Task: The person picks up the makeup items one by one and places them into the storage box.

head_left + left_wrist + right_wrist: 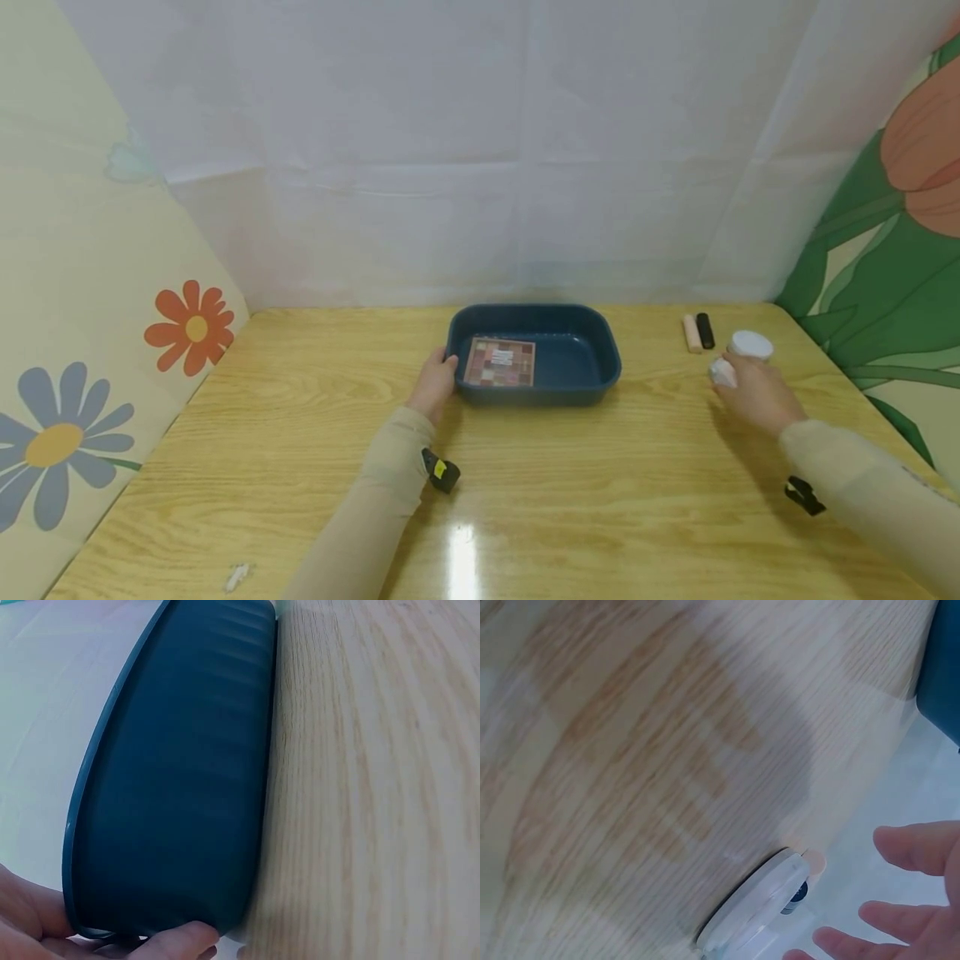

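Head view only: checkered palette (498, 364) inside rounded blue bin (576, 358) | left hand (435, 383) grips bin | right hand (761, 400) spread, bin's right

From above, the head camera faces forward and down across the yellow wood-grain table (600, 483) to both far corners. The left-wrist view, sideways, sits close against the dark blue rounded-rectangular tub (172, 787). The right-wrist view, tilted, faces the far edge, sharing the tub and pale pink cylindrical tube (817, 862) with the head's.
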`<state>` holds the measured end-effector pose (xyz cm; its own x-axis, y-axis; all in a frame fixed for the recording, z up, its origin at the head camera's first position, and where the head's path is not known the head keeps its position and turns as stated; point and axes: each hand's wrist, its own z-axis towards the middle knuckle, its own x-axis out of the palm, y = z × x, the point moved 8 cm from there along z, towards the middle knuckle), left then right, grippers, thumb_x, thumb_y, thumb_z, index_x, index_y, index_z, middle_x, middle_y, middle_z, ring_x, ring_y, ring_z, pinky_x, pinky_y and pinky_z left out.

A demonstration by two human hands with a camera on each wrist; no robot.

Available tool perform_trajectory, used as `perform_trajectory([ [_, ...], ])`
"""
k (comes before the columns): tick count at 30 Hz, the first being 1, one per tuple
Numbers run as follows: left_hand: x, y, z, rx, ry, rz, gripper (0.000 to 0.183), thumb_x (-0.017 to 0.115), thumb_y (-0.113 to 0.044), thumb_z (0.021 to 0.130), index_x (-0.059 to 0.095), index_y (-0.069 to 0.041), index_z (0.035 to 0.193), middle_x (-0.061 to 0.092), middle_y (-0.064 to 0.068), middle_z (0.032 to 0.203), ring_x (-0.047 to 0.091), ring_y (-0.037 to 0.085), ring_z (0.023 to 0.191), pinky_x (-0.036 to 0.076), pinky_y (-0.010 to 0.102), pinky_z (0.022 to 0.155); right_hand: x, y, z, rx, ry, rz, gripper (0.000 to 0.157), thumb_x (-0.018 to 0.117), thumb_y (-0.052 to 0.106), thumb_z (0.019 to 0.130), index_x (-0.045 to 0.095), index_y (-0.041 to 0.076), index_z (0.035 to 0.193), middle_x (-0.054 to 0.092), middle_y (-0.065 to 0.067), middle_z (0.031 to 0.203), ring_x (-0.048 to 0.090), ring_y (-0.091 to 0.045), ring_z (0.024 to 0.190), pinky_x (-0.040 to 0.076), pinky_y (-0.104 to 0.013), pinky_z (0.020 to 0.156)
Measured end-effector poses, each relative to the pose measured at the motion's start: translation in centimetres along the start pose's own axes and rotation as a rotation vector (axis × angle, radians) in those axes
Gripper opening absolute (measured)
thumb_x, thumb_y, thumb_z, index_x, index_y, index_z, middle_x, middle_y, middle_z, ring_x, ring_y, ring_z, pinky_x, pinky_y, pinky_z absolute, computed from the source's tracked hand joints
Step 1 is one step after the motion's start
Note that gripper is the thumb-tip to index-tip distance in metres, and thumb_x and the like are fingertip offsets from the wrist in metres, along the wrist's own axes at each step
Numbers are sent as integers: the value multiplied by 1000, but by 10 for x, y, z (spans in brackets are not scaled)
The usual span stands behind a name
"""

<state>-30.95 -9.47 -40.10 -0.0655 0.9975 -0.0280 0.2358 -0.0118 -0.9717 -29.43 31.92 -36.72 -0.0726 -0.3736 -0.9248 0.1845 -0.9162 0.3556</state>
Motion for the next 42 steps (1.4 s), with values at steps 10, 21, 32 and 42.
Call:
perform_trajectory([
  [10, 0, -1, -1, -11, 0, -1, 45, 29, -9, 106, 27, 7, 148, 35, 25, 149, 35, 36, 136, 33, 49, 110, 0, -3, 2, -17, -25, -20, 48, 63, 2, 86, 45, -25, 121, 46, -49, 115, 48, -64, 98, 42, -68, 82],
  [21, 0, -1, -2, -18, 5, 8, 45, 28, -10, 106, 27, 6, 148, 35, 26, 148, 35, 37, 136, 34, 51, 108, 0, -4, 3, -24, -31, -34, 46, 62, 3, 86, 47, -24, 119, 48, -48, 112, 50, -64, 93, 44, -67, 78],
  [32, 2, 1, -1, -17, 14, 6, 45, 28, -10, 106, 28, 6, 148, 36, 25, 148, 36, 37, 135, 35, 51, 108, 4, -10, 2, -10, -3, -27, 44, 64, 7, 86, 48, -22, 116, 50, -47, 107, 49, -64, 95, 42, -68, 80],
  [42, 0, 0, -1, -14, 8, 12, 44, 28, -10, 106, 29, 7, 147, 35, 24, 148, 34, 36, 137, 31, 48, 111, 7, -15, 6, -1, -1, -27, 41, 66, 8, 86, 47, -18, 111, 50, -47, 102, 49, -65, 90, 43, -68, 76],
])
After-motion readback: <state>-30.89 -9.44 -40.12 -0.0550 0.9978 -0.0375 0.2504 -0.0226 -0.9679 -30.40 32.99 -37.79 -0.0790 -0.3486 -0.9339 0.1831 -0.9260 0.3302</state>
